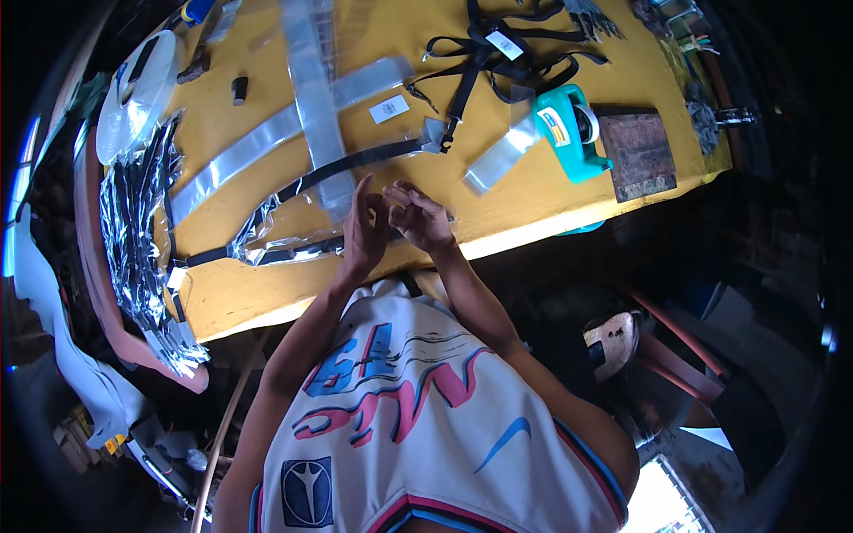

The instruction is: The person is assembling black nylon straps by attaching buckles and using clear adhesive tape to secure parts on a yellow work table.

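Observation:
My left hand (365, 233) is over the near edge of the yellow table, fingers extended and nothing visible in it. Close beside it, my right hand (421, 218) has its fingers loosely bent and apart, also with nothing visible in it. Just beyond both hands, a black strap (355, 162) curves across the table, partly inside a clear plastic sleeve (258, 233). Its lower run passes behind my left hand. Long clear plastic sleeves (315, 115) lie crossed farther back, with a white label (388, 109) beside them.
A teal tape dispenser (569, 133) stands right of my hands, beside a dark wooden block (638, 153). Black straps with buckles (498, 44) are heaped at the back. Many plastic-wrapped straps (142, 222) hang over the table's left edge. A small black piece (239, 90) lies back left.

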### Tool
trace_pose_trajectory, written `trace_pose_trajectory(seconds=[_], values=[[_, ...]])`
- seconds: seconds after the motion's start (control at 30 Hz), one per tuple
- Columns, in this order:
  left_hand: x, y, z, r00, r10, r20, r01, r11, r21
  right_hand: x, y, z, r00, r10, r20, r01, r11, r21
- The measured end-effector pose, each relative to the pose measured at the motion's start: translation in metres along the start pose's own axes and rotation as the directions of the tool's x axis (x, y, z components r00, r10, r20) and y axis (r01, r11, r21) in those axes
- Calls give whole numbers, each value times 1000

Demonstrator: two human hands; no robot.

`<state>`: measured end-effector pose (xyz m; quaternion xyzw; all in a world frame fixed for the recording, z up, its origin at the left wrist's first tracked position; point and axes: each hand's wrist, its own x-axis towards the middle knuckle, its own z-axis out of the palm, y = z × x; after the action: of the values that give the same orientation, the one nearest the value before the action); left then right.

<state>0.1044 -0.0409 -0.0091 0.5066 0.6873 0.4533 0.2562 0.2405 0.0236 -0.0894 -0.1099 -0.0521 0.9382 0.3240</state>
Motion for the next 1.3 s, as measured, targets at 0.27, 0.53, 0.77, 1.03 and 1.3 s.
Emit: trace_pose_trajectory(seconds=[0.27, 0.53, 0.77, 1.03, 1.3], values=[[7, 4, -11, 996, 77, 46, -80, 995, 52, 0, 1, 2, 1000, 11, -16, -10, 999, 47], [2, 6, -34, 999, -28, -36, 28, 1000, 11, 5, -2, 6, 1000, -8, -3, 8, 998, 68], [-18, -30, -36, 956, -170, 238, 156, 985, 80, 3, -3, 10, 997, 45, -68, -34, 988, 151], [-28, -43, -24, 943, -147, 300, 134, 989, 62, 4, -7, 8, 999, 53, -13, -51, 990, 133], [-23, -36, -26, 921, -194, 339, 181, 981, 70, 4, -11, 17, 997, 54, -59, -44, 986, 159]])
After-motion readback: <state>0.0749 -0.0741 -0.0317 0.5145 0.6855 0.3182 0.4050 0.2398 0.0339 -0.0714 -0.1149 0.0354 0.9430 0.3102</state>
